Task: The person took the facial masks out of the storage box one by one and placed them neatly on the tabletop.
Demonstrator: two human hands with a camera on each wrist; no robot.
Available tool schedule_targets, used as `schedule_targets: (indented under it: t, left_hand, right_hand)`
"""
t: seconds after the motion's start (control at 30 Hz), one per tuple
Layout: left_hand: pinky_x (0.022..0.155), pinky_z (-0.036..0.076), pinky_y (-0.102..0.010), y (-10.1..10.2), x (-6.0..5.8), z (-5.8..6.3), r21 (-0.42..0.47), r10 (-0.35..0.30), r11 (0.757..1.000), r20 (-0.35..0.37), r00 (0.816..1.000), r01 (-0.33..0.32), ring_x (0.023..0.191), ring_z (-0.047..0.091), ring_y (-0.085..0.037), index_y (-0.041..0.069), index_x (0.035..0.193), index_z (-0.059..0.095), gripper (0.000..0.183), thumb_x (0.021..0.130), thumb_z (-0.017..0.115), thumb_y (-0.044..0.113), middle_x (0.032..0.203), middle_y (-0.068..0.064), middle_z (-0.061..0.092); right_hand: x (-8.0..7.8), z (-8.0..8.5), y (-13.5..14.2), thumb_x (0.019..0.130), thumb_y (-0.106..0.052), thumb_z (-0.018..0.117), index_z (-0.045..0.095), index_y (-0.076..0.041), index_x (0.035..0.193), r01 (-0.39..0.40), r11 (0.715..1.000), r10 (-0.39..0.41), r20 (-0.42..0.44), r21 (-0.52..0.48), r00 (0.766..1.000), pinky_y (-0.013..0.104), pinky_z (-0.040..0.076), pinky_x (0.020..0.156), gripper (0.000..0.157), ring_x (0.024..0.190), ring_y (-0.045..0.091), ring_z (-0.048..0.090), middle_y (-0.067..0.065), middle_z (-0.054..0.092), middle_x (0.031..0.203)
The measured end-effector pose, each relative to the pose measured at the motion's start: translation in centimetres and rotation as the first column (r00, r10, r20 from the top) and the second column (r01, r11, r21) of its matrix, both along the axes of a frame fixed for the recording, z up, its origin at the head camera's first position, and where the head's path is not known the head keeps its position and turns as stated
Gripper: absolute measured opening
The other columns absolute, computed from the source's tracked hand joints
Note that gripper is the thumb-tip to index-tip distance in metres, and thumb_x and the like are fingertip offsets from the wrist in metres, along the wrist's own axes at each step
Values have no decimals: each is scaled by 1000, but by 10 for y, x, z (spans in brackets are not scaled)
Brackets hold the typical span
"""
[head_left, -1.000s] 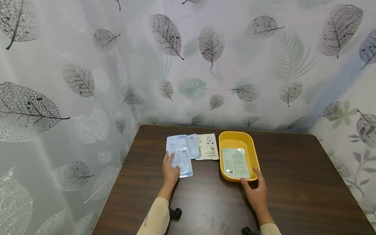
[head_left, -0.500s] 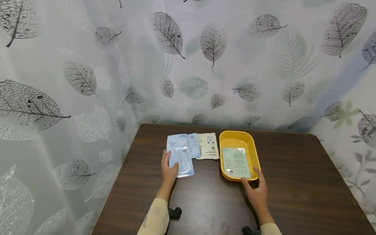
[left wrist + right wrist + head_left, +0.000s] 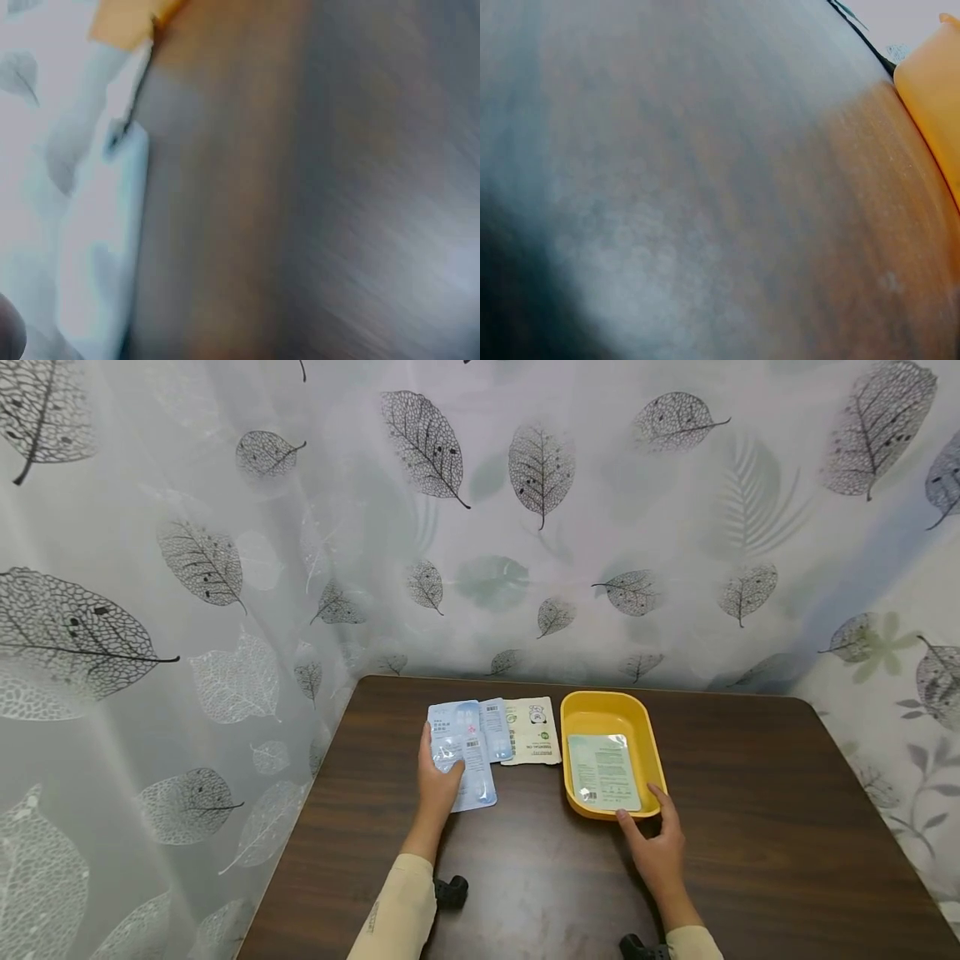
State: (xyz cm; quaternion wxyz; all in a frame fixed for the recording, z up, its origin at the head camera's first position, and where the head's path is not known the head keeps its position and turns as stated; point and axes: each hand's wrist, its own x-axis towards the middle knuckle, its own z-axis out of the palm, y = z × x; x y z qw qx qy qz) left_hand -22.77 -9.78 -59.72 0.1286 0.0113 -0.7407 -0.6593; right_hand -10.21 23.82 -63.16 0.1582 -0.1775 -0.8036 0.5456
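On the table lie two overlapping light blue sachets at the left, the front one (image 3: 476, 781) over another (image 3: 450, 718). My left hand (image 3: 437, 785) is at their left edge, fingers stretched along it and thumb over the near part. The sachets' blurred edge (image 3: 105, 240) shows in the left wrist view. To the right stands a yellow plastic tray (image 3: 651, 752) with a pale green sachet (image 3: 603, 772) lying flat in it. My right hand (image 3: 660, 852) touches the tray's near right corner, thumb at the front wall and a finger at the right side.
Another blue sachet (image 3: 496, 731) and a cream sachet with a panda print (image 3: 534, 732) lie between the front sachets and the tray. The dark wooden table (image 3: 750, 793) meets a leaf-patterned curtain (image 3: 480, 527) at its back edge.
My left hand first drew slightly back, then slid forward along the sachets' left edge, its fingers now further up. The right hand stays at the tray corner.
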Motion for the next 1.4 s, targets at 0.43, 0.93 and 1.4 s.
schedule_targets:
  t: [0.43,0.93,1.4]
  left_hand:
    - [131,13,-43,72,-24,84,136,-246,955,-136,960,264,160,14,-24,18,165,14,91,90,63,1,172,0,14]
    - [128,22,-44,183,-5,70,137,-445,890,47,894,436,158,22,-23,31,164,18,86,94,65,14,171,2,21]
    - [121,32,-54,223,9,37,142,-358,934,324,876,329,149,36,-32,25,162,28,84,90,72,23,167,-4,30]
  right_hand:
    - [0,0,1,91,-27,78,40,-17,156,2,1000,-2,-15,3,1000,62,28,119,75,147,36,35,17,38,160]
    - [-2,-1,1,92,-28,77,39,-17,156,-9,1000,9,-12,5,1000,62,30,119,75,146,35,37,17,38,160]
    - [0,-1,2,92,-25,76,44,-15,153,-5,999,6,-31,37,1000,57,31,120,70,143,34,40,16,42,158]
